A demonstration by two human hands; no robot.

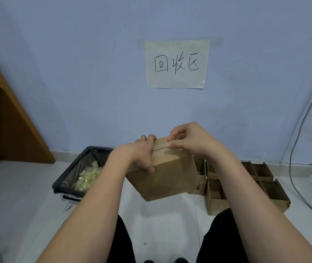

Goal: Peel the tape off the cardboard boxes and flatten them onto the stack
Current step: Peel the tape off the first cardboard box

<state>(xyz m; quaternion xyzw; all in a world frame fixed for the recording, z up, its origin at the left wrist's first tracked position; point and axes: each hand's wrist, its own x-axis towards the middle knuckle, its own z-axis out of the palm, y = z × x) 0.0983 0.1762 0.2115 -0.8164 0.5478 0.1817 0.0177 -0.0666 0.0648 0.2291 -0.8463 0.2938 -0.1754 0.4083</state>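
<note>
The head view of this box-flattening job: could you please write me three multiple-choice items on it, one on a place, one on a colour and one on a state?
1. Where does the black bin holding crumpled tape stand?
A. On the floor to the person's left
B. On the wooden furniture
C. Behind the paper sign

2. What colour is the wall behind the handwritten paper sign?
A. Red
B. Pale blue
C. Green

3. How is the plain brown cardboard box held?
A. Lying untouched on the floor
B. Flattened on the stack
C. In the air, gripped by both hands

Answers: 1 A, the black bin sits on the floor left of the arms. 2 B, the wall round the paper sign is pale blue. 3 C, the left hand grips the brown cardboard box at its side while the right hand pinches at its top edge.
</note>
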